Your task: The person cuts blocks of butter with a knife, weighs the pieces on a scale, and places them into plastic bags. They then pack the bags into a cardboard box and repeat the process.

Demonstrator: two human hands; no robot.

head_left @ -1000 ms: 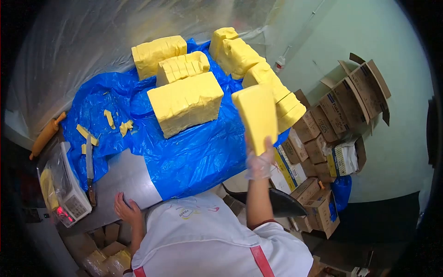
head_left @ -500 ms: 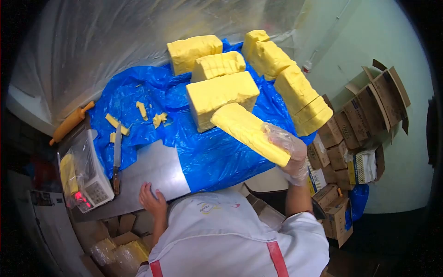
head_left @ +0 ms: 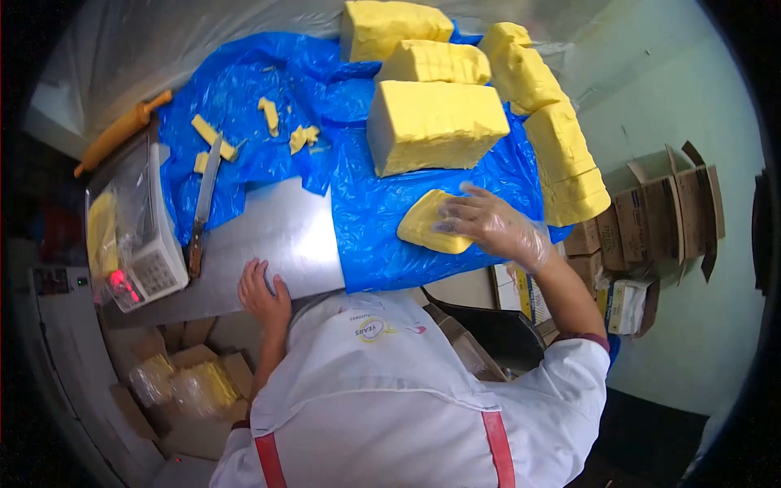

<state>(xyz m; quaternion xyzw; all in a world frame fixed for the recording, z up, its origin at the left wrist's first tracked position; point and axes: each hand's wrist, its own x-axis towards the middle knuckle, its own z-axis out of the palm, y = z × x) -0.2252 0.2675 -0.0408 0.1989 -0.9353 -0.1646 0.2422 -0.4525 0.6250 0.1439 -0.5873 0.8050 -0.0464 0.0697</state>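
Note:
My right hand [head_left: 492, 225], in a clear plastic glove, rests on a yellow slab [head_left: 425, 221] with fingers over its right part. That slab lies on the blue plastic sheet [head_left: 374, 252], near the front edge. Behind it stands a large yellow block [head_left: 435, 126]. My left hand [head_left: 264, 294] is bare and lies on the edge of the metal tabletop [head_left: 285, 244], fingers spread, holding nothing. A knife [head_left: 206, 191] with a brown handle lies to its upper left, its tip by small yellow scraps [head_left: 213, 135].
More yellow blocks stand at the back [head_left: 394, 31] and right [head_left: 561, 154]. At the left are a scale [head_left: 159, 260] and a rolling pin [head_left: 122, 134]. Cardboard boxes [head_left: 659, 215] are stacked at the right; an open box [head_left: 236, 374] is below the table.
The yellow slab has gone from raised and tilted in my right hand to lying on the blue sheet. The camera view has shifted. My left hand stays at the metal edge.

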